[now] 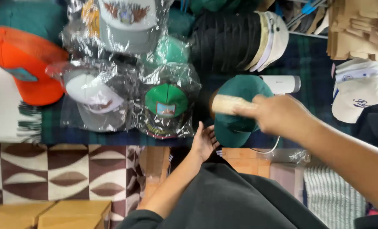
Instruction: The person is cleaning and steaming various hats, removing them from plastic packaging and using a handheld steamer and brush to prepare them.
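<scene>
Currently, step: brushing the cap.
Left hand (204, 142): open, steadying green cap (239, 111) at its brim, on the plaid tabletop (312, 91).
Right hand (278, 112): clamped on pale brush (229, 104), over the crown.
Next move, judged: even strokes, cap held firm.
Beyond: bagged caps (167, 101).

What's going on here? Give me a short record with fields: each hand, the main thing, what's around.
Right hand: grips a pale brush laid on the green cap
Left hand: open, at the green cap's near edge
Green cap: on a dark plaid cloth
Nearby: bagged caps, an orange cap, a stack of dark caps, white caps
</scene>
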